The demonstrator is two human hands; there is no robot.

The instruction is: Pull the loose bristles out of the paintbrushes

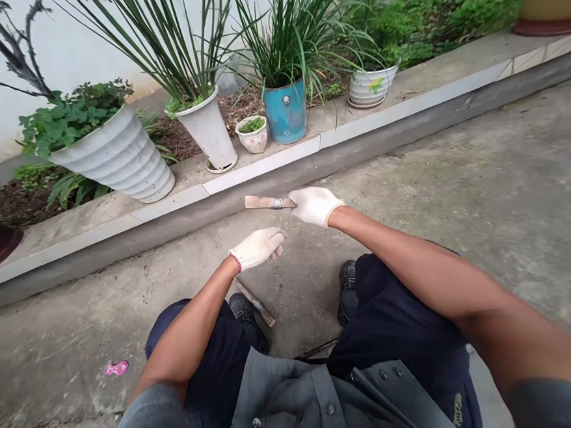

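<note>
In a white knit glove, my right hand (315,206) is closed on one end of a short flat piece of wood (255,202), which points to the left. Thin silvery wire (277,203) is wound in several turns around the wood near my fingers. A strand of it runs down to my left hand (258,246), also gloved, whose fingers are pinched together on it. The fingertips of both hands are partly hidden. On the ground below my left hand, beside my shoe, lies a long wooden-handled tool (259,307); its far end is hard to make out.
A raised planter edge with pale tiles (264,165) runs diagonally ahead. On it stand a ribbed white pot (118,153), a tall white pot (208,130), a small pot (252,137), a blue pot (285,113) and a white bowl pot (371,86). A pink item (117,368) lies on the concrete.
</note>
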